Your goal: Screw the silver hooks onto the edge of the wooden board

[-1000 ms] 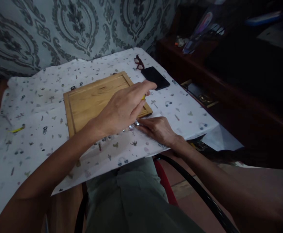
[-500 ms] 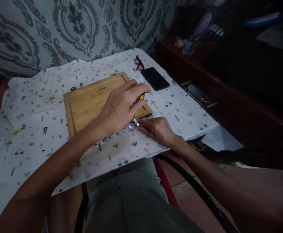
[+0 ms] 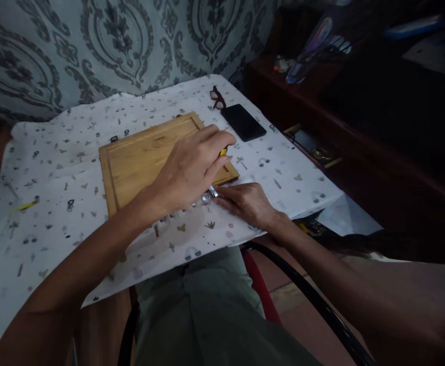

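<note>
My left hand [image 3: 194, 165] is closed around a screwdriver [image 3: 223, 152] with a yellow and black handle, above the right front corner of a wooden board [image 3: 140, 160]. Most of the tool is hidden by the fingers. Just below, my right hand [image 3: 250, 202] rests on the cloth and pinches a small shiny metal piece [image 3: 213, 191] between thumb and fingers. A row of small shiny pieces [image 3: 204, 199] runs left from it along the board's front edge, partly covered by my left wrist. Whether the tool's tip touches the metal piece is unclear.
A patterned white cloth [image 3: 275, 185] covers the table. Behind the board's right side lie a black phone [image 3: 243, 122] and dark red glasses [image 3: 218, 97]. A yellow strip [image 3: 27, 205] lies far left. A dark cabinet with an open drawer [image 3: 317, 150] stands on the right.
Both hands keep nearly the same place and grip. The metal piece appears slightly turned, and the whole view has shifted a little.
</note>
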A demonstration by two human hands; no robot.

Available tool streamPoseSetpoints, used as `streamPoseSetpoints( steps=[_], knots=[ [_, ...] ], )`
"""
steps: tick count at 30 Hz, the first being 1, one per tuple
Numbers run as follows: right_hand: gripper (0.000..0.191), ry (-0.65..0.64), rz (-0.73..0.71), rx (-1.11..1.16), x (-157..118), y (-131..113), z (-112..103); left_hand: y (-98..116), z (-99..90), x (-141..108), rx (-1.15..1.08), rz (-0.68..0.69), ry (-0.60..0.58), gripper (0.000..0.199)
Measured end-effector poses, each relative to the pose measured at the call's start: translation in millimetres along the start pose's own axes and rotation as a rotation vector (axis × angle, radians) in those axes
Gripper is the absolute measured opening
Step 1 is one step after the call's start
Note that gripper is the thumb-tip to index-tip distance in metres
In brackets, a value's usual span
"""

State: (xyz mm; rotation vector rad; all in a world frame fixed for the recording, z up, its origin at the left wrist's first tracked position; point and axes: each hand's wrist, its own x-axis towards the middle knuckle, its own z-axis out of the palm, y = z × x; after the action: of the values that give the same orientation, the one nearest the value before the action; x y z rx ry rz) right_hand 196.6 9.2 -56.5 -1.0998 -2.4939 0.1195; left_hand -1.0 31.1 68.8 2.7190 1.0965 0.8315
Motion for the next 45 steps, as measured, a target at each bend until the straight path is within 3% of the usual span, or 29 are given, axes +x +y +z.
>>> streamPoseSetpoints(
  steps=[7, 35, 45],
  knots=[
    [0.052, 0.005, -0.001, 0.025, 1, 0, -1, 2, -3.7, -6, 0.030, 0.031, 0.066, 0.018],
    [0.051, -0.004, 0.014, 0.043, 0, 0, -1, 1, -3.7, -7, -0.047, 0.054, -0.012, 0.025],
    [0.051, 0.015, 0.006, 0.028, 0, 0, 0, -3, 2.6, -4, -0.013, 0.040, 0.041, 0.024]
  ],
)
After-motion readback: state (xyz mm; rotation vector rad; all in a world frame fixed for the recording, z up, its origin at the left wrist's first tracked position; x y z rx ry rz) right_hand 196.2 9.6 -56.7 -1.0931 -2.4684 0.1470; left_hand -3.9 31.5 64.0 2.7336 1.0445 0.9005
